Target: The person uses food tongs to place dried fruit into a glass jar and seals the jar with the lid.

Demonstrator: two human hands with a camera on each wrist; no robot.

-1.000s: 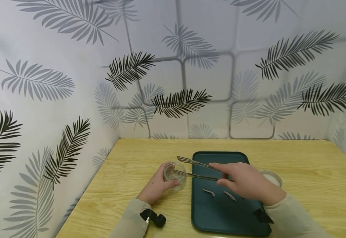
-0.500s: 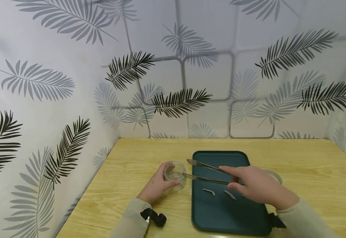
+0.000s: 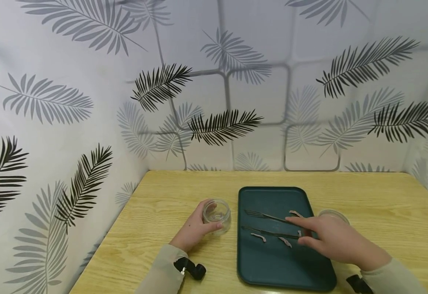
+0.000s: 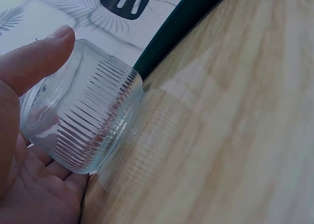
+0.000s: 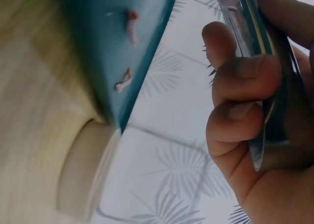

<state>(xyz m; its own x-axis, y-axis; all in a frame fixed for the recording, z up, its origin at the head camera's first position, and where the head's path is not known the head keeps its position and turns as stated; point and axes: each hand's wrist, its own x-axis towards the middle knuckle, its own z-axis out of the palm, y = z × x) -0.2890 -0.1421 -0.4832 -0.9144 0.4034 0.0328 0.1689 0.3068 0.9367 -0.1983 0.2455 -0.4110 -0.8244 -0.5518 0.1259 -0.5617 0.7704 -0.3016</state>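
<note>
"Palm-frond wallpaper [image 3: 199, 90] round the back, pale wood-grain table [image 3: 169, 188] in front. Where are the steel tongs [image 5: 287, 116]?"

"Over the dark green tray [image 3: 265, 269], held by the right hand [image 3: 333, 237], thumb and fingers on opposite arms. Their tips stand spread, and I see nothing pinched between them."

"And the left hand [image 3: 195, 231]?"

"It grips the ribbed glass jar [image 4: 100, 111], mouth up, just beside the tray's left edge."

"How do the pinkish strips lie from the right hand's grip?"

"One strip [image 3: 258, 237] lies left of it, just on the near side of the lower tong arm. A second strip [image 3: 284, 242] is closer to the thumb, and a third strip [image 3: 295, 213] sits just beyond the forefinger. The right hand is nearer to the last two."

"Their long axes?"

"All three slant, right end toward the wearer, the second most steeply."

"Which way do the tongs point?"

"Left, toward the jar, long axis nearly crosswise to the tray's length, tips angled slightly away from the wearer. Whatever shows reddish through the jar's ribs, I can't tell."
</note>
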